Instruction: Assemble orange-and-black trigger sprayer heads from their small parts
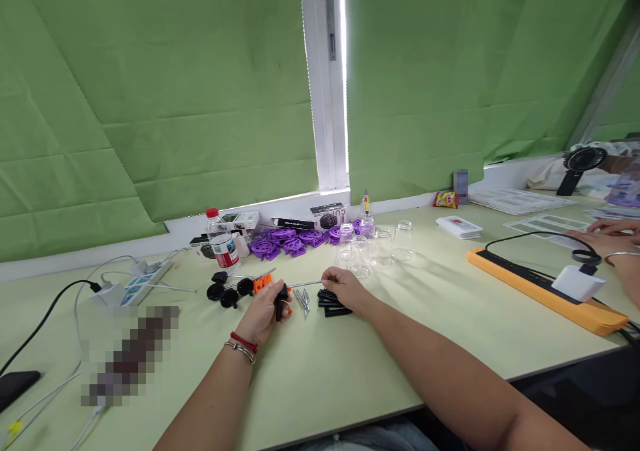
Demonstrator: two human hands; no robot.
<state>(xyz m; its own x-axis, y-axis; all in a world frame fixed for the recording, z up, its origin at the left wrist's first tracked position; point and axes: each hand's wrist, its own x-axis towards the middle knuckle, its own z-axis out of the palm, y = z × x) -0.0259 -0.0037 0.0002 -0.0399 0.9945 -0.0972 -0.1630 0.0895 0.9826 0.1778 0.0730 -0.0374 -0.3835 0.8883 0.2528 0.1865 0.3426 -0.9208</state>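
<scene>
My left hand (263, 314) grips a small black and orange part (282, 302) just above the pale green table (325, 377). A thin metal rod (305, 283) runs from that part to my right hand (344, 286), which pinches its far end. Under my right hand lie flat black pieces (334, 304). Several short metal screws (303, 299) lie between my hands. Black wheels on metal axles (230, 293) and an orange piece (263, 281) sit just left of my left hand.
Purple plastic gears (293, 241), clear glass cups (383, 247), a water bottle (223, 243) and small boxes stand behind. A power strip (133, 287) with cables lies left; an orange-edged strip (545, 289) with a white adapter lies right. Another person's hands (613, 241) rest far right.
</scene>
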